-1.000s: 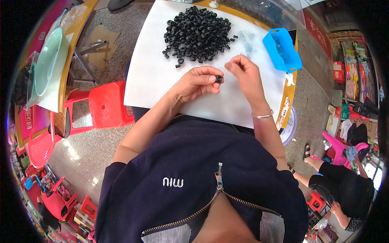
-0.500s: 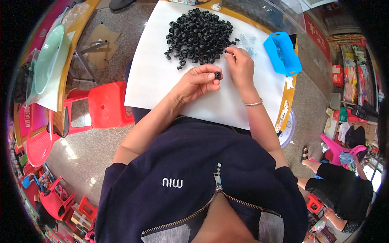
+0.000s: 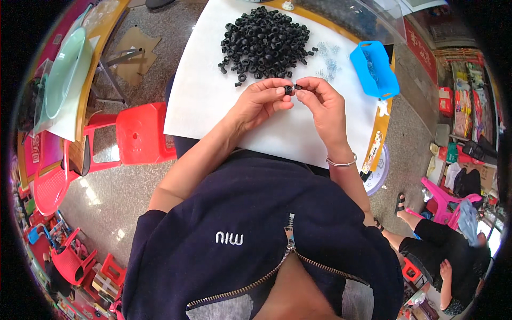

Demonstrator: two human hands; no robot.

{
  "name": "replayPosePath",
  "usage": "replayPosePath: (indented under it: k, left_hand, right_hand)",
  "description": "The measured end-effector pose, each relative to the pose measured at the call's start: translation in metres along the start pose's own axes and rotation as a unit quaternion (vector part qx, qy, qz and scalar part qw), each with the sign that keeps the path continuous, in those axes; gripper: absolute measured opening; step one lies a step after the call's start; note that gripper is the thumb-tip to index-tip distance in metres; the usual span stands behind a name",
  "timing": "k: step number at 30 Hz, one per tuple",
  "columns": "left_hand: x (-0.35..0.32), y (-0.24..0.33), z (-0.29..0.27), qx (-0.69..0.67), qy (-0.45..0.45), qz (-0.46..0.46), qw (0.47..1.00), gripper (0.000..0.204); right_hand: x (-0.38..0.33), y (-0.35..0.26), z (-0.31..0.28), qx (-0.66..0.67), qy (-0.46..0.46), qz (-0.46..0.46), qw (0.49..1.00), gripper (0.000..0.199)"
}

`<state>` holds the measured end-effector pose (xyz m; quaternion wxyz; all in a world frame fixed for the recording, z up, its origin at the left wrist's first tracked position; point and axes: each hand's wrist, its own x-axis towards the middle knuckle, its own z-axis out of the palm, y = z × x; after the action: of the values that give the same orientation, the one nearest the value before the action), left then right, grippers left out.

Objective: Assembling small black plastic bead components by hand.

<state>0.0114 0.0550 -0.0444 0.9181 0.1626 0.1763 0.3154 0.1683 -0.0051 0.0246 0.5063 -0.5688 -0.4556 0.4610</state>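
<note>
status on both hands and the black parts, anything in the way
Left hand pinches black part. Right hand pinches second part beside it. Pile beyond, no obstruction seen.

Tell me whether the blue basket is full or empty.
Neither: the blue basket is partly filled. Small pieces, too tiny to identify, lie low inside it, and bare inner wall shows above them.

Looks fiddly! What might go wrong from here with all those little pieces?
The small black piece pinched in the left hand could slip and be hard to tell apart in the black pile.

The right hand might brush the scattered bluish bits lying nearby on the white sheet.

The blue basket sits near the table's right side, so a bump might knock it off.
</note>
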Motion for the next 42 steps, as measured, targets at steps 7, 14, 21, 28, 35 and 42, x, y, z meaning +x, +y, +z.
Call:
replayPosePath:
  k: [7,14,21,28,35,42]
  left_hand:
    - [0.001,-0.001,-0.003,0.031,-0.012,0.002,0.999,0.024]
    - [0.000,-0.002,-0.001,0.043,-0.003,-0.001,0.999,0.024]
    - [0.001,-0.002,-0.002,0.063,0.003,-0.003,0.998,0.023]
    - [0.002,-0.003,-0.001,0.084,0.009,0.001,0.996,0.019]
    - [0.002,-0.004,-0.001,0.093,0.012,0.004,0.996,0.018]
    - [0.002,-0.009,0.005,0.159,0.034,0.024,0.986,0.017]
  right_hand:
    - [-0.003,-0.003,-0.001,-0.158,0.006,-0.101,0.982,0.013]
    - [-0.003,-0.008,0.000,-0.216,0.005,-0.144,0.966,0.013]
    - [-0.002,-0.006,-0.003,-0.254,-0.014,-0.168,0.952,0.014]
    - [-0.001,-0.002,-0.006,-0.299,-0.026,-0.219,0.929,0.016]
    - [-0.001,0.000,-0.006,-0.302,-0.035,-0.245,0.921,0.017]
    - [0.000,0.009,-0.011,-0.351,-0.047,-0.312,0.882,0.018]
